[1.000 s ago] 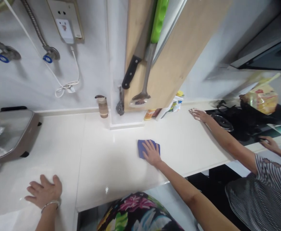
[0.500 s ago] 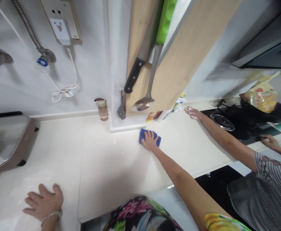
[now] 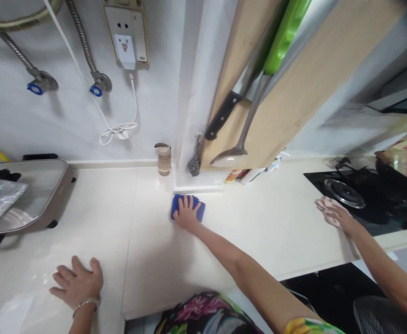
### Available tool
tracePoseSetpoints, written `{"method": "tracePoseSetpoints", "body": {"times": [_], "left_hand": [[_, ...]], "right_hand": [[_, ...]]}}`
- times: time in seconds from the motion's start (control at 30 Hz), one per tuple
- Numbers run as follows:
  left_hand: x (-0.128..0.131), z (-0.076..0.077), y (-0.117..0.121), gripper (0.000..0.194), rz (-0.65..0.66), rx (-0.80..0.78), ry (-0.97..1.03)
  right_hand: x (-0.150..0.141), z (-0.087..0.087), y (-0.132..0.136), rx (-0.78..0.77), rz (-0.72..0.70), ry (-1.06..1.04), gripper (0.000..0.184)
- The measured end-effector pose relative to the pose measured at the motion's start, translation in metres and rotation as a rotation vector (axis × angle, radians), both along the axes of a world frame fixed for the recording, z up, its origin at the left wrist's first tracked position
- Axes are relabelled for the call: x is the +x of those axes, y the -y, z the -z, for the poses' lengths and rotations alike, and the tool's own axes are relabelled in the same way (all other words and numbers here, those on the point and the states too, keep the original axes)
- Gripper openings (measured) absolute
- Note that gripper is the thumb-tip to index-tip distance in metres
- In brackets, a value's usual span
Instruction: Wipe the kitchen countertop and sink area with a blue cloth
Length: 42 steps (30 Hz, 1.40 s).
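Note:
On the white countertop (image 3: pixel 245 241), my right hand (image 3: pixel 186 214) presses down on a blue cloth (image 3: pixel 199 211), its fingers spread over the top and the cloth moving with it. The cloth lies just below the foot of the wall column. My left hand (image 3: pixel 80 283), with a bangle at the wrist, rests flat on the counter at the lower left, fingers apart and nothing held. Up and left of it stands an electric pan (image 3: pixel 55 204) with a silvery packet (image 3: pixel 1 199) on its lid.
A small brown-lidded jar (image 3: pixel 164 160) stands against the wall by the column. A knife (image 3: pixel 222 116) and a green-handled spatula (image 3: pixel 248 125) hang in front of a wooden board (image 3: pixel 287 116). At right, a co-worker's hand (image 3: pixel 339 215) holds a pale cloth beside the black stove (image 3: pixel 380 218).
My right hand has slid the blue cloth left along the counter to below the column's corner. My left hand stays flat. The co-worker's hand has moved right and nearer to the stove's edge.

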<state>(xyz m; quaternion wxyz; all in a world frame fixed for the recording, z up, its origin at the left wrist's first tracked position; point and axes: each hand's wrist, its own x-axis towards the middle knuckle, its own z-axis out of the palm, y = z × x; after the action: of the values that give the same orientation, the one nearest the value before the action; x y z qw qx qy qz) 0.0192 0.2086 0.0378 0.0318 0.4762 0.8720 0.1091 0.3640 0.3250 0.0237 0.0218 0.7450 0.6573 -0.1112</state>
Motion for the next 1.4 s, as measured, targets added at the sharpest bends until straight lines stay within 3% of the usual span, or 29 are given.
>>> {"method": "tracePoseSetpoints", "body": {"times": [0.17, 0.3, 0.6, 0.93, 1.17, 1.4], "left_hand": [[0.006, -0.007, 0.001, 0.074, -0.043, 0.076, 0.007], [0.010, -0.011, 0.001, 0.071, -0.046, 0.090, -0.006], [0.006, -0.003, 0.000, 0.068, -0.053, 0.098, -0.050], [0.002, 0.004, -0.004, 0.071, -0.031, 0.138, -0.101], [-0.006, 0.018, -0.002, 0.073, -0.040, 0.093, -0.103], [-0.009, 0.024, 0.000, 0.073, -0.043, 0.091, -0.120]], "right_hand": [[-0.071, -0.006, 0.014, 0.040, -0.386, -0.123, 0.071], [-0.089, -0.011, -0.007, 0.059, -0.586, -0.187, 0.068], [-0.092, -0.002, -0.094, 0.095, -0.438, -0.133, 0.067], [-0.127, 0.000, -0.156, 0.152, -0.594, -0.179, 0.064], [-0.143, 0.006, -0.204, 0.149, -0.524, -0.142, 0.065], [-0.151, 0.012, -0.232, 0.187, -0.435, -0.144, 0.064]]}}
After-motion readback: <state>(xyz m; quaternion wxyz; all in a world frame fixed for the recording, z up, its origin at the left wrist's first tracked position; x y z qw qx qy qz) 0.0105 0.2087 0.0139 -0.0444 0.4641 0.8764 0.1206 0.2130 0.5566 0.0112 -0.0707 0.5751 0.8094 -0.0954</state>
